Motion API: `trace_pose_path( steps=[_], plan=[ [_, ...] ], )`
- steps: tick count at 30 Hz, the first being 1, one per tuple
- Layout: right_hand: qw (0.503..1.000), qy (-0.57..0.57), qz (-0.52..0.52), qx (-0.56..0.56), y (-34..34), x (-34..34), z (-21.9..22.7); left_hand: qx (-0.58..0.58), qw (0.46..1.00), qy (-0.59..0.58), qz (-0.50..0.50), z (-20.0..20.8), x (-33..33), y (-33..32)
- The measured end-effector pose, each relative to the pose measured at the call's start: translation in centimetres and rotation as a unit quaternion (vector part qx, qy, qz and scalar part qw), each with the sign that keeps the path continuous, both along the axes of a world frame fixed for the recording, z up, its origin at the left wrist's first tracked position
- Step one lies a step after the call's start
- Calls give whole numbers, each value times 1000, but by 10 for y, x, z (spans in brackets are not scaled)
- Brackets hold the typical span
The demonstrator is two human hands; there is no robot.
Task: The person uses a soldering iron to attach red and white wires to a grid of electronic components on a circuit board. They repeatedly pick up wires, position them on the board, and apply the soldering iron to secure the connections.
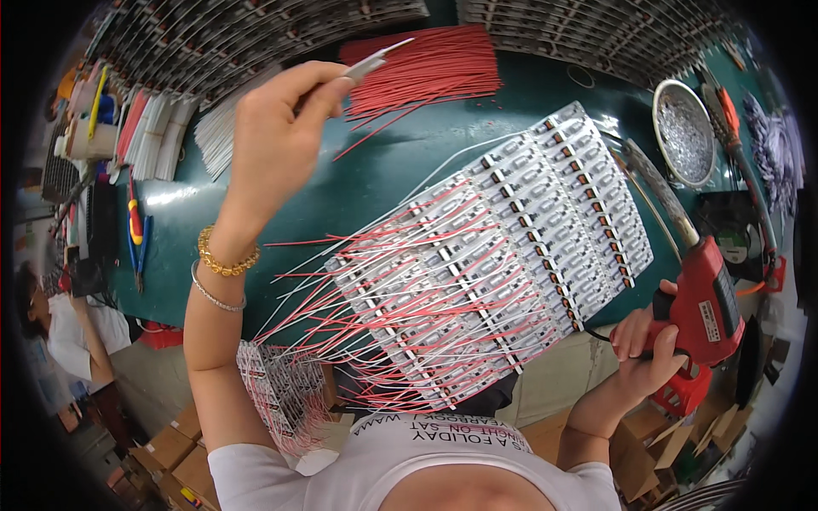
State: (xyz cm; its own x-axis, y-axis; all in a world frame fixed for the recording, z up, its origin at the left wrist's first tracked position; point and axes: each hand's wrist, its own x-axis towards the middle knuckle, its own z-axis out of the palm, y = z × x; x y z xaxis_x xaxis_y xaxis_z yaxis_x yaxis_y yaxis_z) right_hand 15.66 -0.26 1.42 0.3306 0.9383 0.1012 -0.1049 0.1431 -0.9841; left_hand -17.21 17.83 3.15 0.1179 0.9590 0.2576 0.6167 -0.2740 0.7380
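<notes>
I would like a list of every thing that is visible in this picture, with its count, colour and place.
Green worktable: one, under everything.
White LED strip boards with red and white wires: many, side by side, centre.
Loose red wire bundle: one, top centre.
Round metal bowl of small shiny parts: one, upper right.
Red-handled pliers: one, left edge of table.
Cardboard boxes: several, brown, floor at lower left.
Another person's white sleeve: one, far left.
Left hand: raised, fingers pinching slim metal tweezers.
Right hand: gripping red glue gun, lower right.
</notes>
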Motion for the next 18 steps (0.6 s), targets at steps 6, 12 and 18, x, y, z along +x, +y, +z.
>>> trace_pose_path(
  steps=[6,12,18],
  plan=[
    [997,-38,46,46,1,2,-1,29,979,186,-81,14,27,-4],
    [1000,-24,-18,-4,-5,-2,0,72,838,522,-142,72,15,1],
    [999,11,20,23,-4,-5,-3,53,780,581,-228,47,32,-9]
  ],
)
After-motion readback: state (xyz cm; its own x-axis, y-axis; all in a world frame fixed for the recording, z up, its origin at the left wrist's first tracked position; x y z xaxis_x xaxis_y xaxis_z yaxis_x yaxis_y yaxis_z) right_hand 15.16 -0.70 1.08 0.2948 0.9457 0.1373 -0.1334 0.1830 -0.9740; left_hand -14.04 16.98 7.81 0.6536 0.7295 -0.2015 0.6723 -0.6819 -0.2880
